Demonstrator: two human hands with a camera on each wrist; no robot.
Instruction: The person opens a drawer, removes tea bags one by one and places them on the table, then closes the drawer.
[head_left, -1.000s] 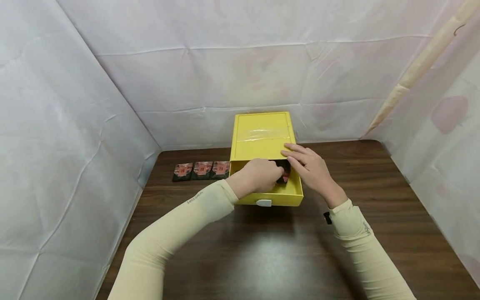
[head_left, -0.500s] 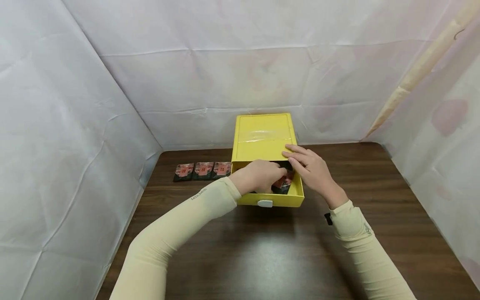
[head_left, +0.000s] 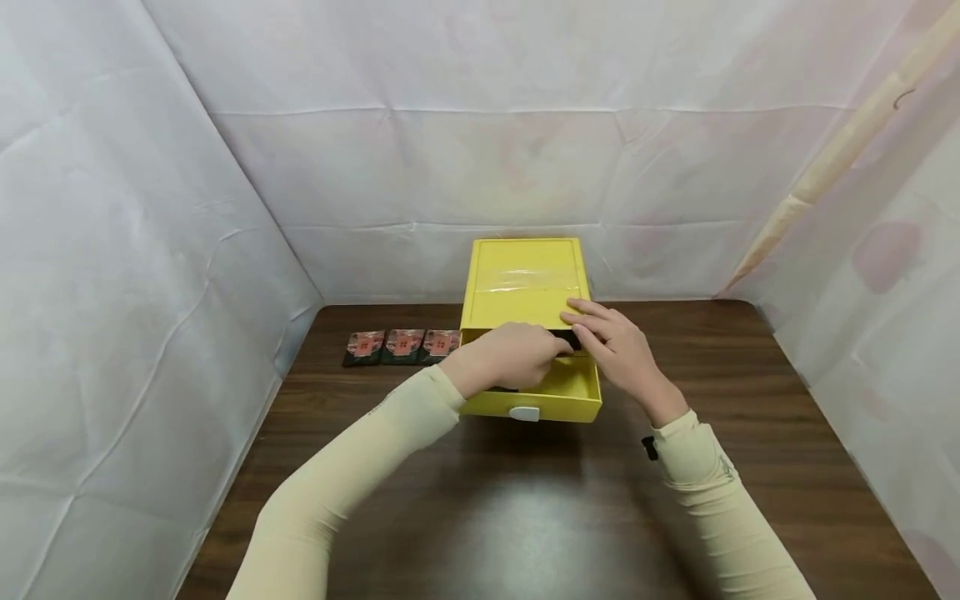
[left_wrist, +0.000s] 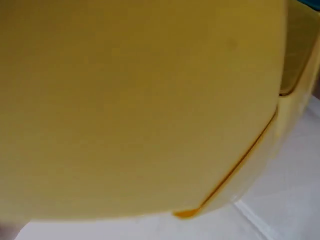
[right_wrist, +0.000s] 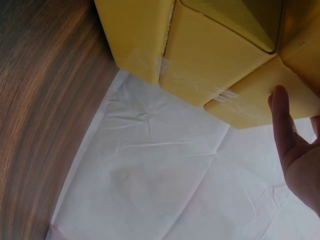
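A yellow drawer box stands at the back of the table, its drawer pulled out toward me. My left hand reaches down into the drawer from the left with bent fingers. Its fingertips are hidden near the dark opening, so I cannot tell what it holds. A dark edge shows beneath the wrist. My right hand rests its extended fingers on the front right corner of the box's top; the right wrist view shows a finger against the yellow side. Yellow box wall fills most of the left wrist view, blurred.
Three black packets with red fronts, the middle packet among them, lie in a row left of the box. The drawer front has a white handle. White sheeting walls the dark wooden table at the back and sides.
Half a second ago a black and red packet showed in the drawer beside the left fingers; bare yellow floor shows there now. The right hand stays on the box corner. The view tilts slightly.
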